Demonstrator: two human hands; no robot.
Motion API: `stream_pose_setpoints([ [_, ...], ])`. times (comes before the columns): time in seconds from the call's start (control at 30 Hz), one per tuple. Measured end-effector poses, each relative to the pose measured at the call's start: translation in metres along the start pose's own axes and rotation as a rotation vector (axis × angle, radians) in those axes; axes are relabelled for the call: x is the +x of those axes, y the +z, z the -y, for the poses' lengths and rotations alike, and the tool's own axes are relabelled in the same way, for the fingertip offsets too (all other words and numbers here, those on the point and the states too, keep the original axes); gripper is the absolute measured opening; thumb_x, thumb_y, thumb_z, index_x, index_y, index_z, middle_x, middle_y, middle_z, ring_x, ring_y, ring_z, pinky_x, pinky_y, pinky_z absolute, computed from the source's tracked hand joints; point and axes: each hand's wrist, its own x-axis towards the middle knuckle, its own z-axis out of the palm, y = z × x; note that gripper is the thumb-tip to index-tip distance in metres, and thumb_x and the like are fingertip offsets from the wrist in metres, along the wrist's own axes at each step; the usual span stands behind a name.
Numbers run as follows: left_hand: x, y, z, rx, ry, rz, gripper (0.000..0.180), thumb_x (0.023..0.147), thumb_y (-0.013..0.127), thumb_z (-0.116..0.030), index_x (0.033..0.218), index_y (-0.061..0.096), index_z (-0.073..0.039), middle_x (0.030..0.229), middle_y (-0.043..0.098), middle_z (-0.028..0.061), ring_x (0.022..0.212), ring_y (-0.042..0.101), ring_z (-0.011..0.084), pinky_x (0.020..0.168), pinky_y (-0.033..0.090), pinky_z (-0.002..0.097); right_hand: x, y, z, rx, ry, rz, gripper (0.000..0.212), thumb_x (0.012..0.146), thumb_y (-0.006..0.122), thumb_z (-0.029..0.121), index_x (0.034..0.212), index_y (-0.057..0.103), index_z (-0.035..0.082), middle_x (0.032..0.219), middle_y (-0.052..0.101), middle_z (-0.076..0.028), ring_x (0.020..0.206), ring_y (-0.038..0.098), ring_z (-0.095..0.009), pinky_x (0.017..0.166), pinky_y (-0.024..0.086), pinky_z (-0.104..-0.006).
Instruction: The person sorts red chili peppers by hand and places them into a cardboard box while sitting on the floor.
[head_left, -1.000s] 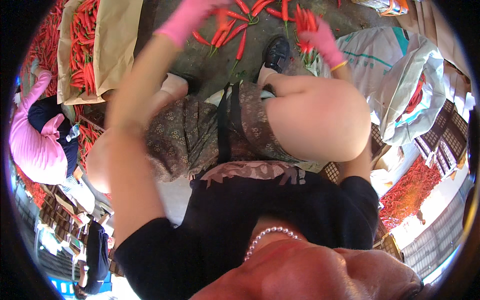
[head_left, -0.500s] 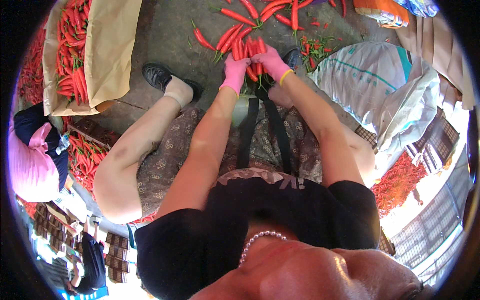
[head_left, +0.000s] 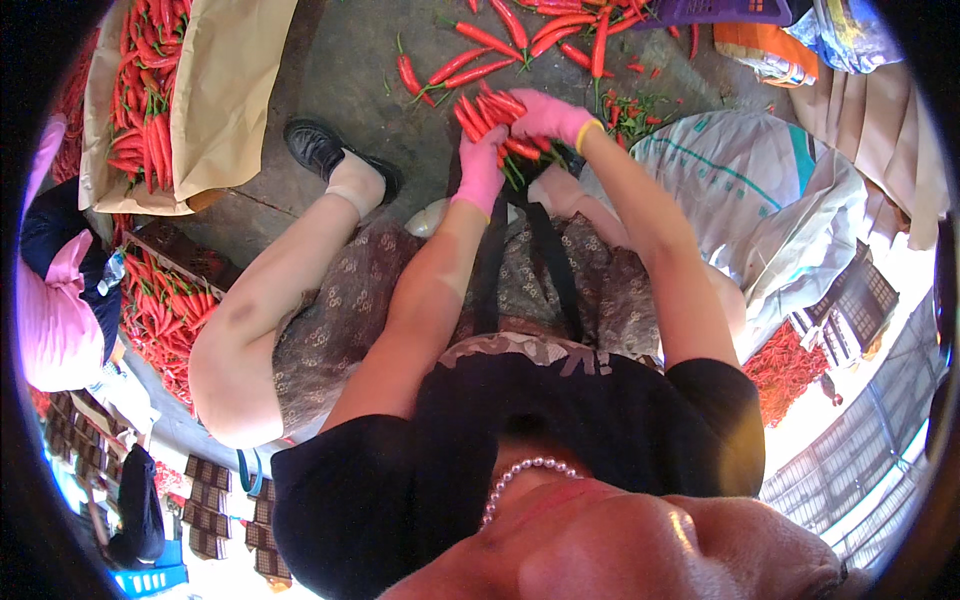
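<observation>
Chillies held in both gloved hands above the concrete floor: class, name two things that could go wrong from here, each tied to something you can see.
1. The bunch of chillies is long and loose between the left hand and right hand; a few might slip out and drop.
2. Loose chillies and green stems lie on the floor close to the black shoe; a step could crush them or cause a slip.

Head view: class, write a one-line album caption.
Left hand and right hand, pink-gloved, hold a bunch of red chillies.
</observation>
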Motion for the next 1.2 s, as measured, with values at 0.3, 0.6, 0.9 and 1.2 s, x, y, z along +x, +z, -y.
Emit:
stream_pose_setpoints([
  [0.3,0.067,0.065,-0.123,1.767,0.317,0.254,0.066,0.070,0.073,-0.035,0.128,0.058,-0.007,0.125,0.061,0.0222,0.117,0.058,0.0371,0.100,0.046,0.0432,0.033,0.062,0.018,1.561,-0.307,-0.381,0.033,0.086,0.057,0.000,0.118,0.055,-0.002,0.108,0.066,-0.014,0.101,0.066,-0.030,0.090,0.056,-0.0462],
  [0.6,0.028,0.045,-0.145,1.685,0.299,0.233,0.079,0.072,0.073,-0.032,0.140,0.043,-0.005,0.140,0.046,0.0258,0.128,0.048,0.0410,0.106,0.041,0.0435,0.032,0.097,0.031,1.700,-0.579,-0.337,0.047,0.080,0.059,-0.003,0.126,0.052,0.000,0.116,0.063,-0.013,0.105,0.064,-0.029,0.093,0.053,-0.0449],
  [0.9,0.041,-0.013,-0.089,0.201,0.129,0.145,0.048,0.081,0.065,0.003,0.127,0.052,-0.001,0.111,0.066,0.0120,0.099,0.065,0.0240,0.088,0.053,0.0382,0.037,0.027,0.037,0.699,-0.406,-0.260,0.037,0.074,0.065,0.000,0.111,0.063,-0.001,0.088,0.067,-0.003,0.075,0.060,-0.013,0.067,0.050,-0.0290],
  [1.2,0.063,0.062,-0.158,1.869,0.240,0.584,0.088,0.073,0.072,-0.043,0.144,0.041,-0.001,0.146,0.043,0.0232,0.138,0.039,0.0353,0.112,0.035,0.0400,0.063,0.106,0.009,1.969,-0.532,-0.172,0.036,0.088,0.054,0.001,0.124,0.054,0.001,0.114,0.065,-0.016,0.104,0.066,-0.033,0.089,0.055,-0.0517],
])
